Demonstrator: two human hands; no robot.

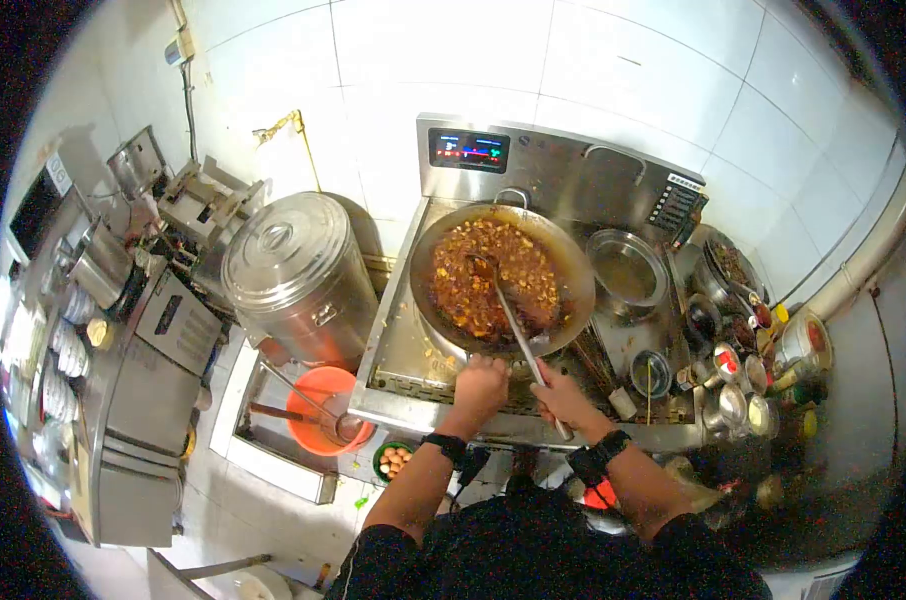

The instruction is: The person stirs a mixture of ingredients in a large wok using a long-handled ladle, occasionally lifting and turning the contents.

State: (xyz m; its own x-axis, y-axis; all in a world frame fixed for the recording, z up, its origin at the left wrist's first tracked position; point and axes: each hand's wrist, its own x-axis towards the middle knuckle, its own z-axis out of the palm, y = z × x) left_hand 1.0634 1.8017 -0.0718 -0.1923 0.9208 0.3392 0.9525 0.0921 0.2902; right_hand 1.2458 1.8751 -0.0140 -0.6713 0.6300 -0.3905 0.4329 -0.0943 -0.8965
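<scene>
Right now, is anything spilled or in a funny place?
Yes: a small green scrap lies on the floor near the eggs, as if dropped. Yellowish bits also dot the stovetop beside the wok, outside it; they may be spilled food.

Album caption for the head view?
Right hand grips the ladle in a wok of food; left hand at its near side.

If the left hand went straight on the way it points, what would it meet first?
Likely the wok, at its near rim; the left hand appears very close, though contact and depth are unclear.
</scene>
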